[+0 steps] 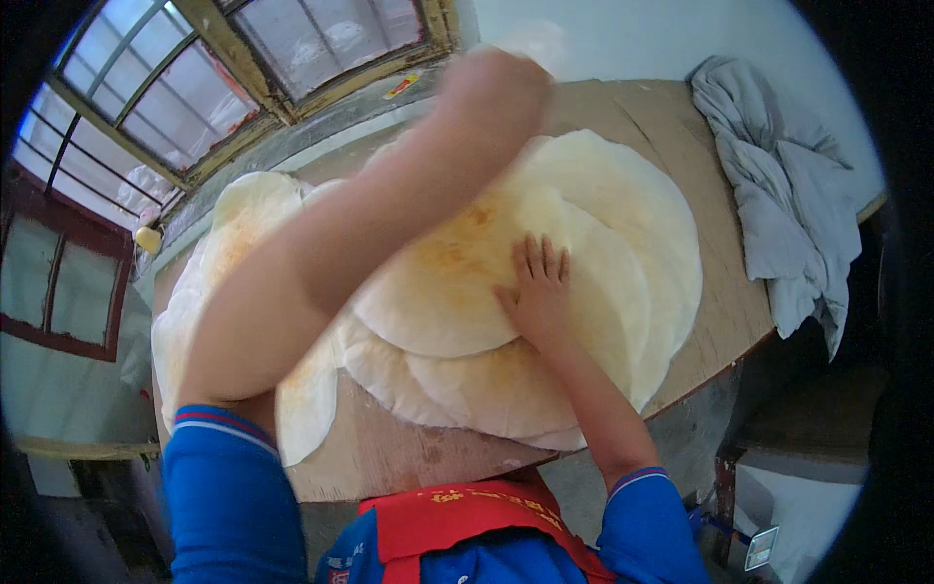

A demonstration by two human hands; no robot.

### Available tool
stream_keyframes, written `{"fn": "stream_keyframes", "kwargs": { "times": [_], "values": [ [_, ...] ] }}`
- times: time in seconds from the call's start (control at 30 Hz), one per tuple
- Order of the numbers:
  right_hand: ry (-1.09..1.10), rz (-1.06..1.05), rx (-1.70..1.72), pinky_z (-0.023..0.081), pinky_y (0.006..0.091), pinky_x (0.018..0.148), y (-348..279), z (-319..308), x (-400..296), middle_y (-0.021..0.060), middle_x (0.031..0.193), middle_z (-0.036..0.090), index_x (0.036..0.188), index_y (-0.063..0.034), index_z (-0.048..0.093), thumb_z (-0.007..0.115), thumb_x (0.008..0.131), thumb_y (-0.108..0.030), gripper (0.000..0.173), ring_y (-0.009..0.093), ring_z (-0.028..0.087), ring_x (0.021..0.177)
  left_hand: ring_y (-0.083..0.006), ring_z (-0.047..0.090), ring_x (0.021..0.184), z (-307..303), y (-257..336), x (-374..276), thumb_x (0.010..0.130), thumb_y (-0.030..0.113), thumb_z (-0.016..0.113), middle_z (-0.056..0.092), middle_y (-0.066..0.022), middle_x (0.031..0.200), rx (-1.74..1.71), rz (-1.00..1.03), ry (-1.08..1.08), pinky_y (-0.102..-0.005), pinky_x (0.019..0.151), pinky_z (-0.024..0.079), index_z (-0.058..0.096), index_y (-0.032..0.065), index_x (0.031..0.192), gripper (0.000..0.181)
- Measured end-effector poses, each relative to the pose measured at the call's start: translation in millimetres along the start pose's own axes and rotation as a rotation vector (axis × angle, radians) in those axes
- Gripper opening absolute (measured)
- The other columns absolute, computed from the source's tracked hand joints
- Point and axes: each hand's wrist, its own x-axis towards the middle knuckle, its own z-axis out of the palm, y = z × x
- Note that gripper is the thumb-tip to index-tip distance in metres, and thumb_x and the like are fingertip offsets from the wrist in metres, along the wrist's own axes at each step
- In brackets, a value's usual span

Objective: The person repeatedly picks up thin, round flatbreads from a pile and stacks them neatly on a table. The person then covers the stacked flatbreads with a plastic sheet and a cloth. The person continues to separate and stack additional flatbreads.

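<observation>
Large round flatbreads (452, 292), pale with browned patches, lie overlapped in a broad pile on a wooden table (730, 321). More flatbreads (248, 212) lie at the left, partly hidden behind my left forearm. My right hand (541, 296) rests flat on the pile with its fingers spread, holding nothing. My left arm reaches forward across the pile, raised and blurred. The left hand (500, 80) is a blur near the table's far side; its fingers cannot be made out, nor whether it holds anything.
A crumpled grey cloth (788, 190) hangs over the table's right edge. Barred windows (241, 66) and a sill (292, 142) run along the far left side, with a small red and yellow packet (402, 85) on the sill. A white wall (620, 36) stands behind the table.
</observation>
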Motion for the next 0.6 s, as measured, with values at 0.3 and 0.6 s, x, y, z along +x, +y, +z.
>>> {"fn": "stream_keyframes", "kwargs": {
  "times": [0.3,0.6],
  "values": [
    [-0.41,-0.003,0.151,0.026,0.0407,0.097,5.2,17.0,-5.7,0.0223,0.118,0.046,0.113,0.0005,0.049,0.056,0.076,-0.03,0.049,0.034,0.039,0.112,-0.0278,0.057,0.087,145.9,164.8,-129.5,0.066,0.019,0.059,0.06,-0.013,0.086,-0.474,-0.234,-0.361,-0.0385,0.077,0.044,0.062,0.0093,0.07,0.011],
    [-0.072,-0.002,0.158,0.035,0.039,0.093,-56.2,-48.8,-67.8,0.0158,0.108,0.055,0.108,0.0012,0.054,0.056,0.08,-0.016,0.033,0.031,0.049,0.103,-0.0337,0.042,0.114,73.3,-132.7,-520.0,0.077,0.031,0.059,0.045,-0.0223,0.121,-0.231,-1.292,-0.039,-0.0379,0.097,0.032,0.042,-0.0038,0.12,0.058]
  ]
}}
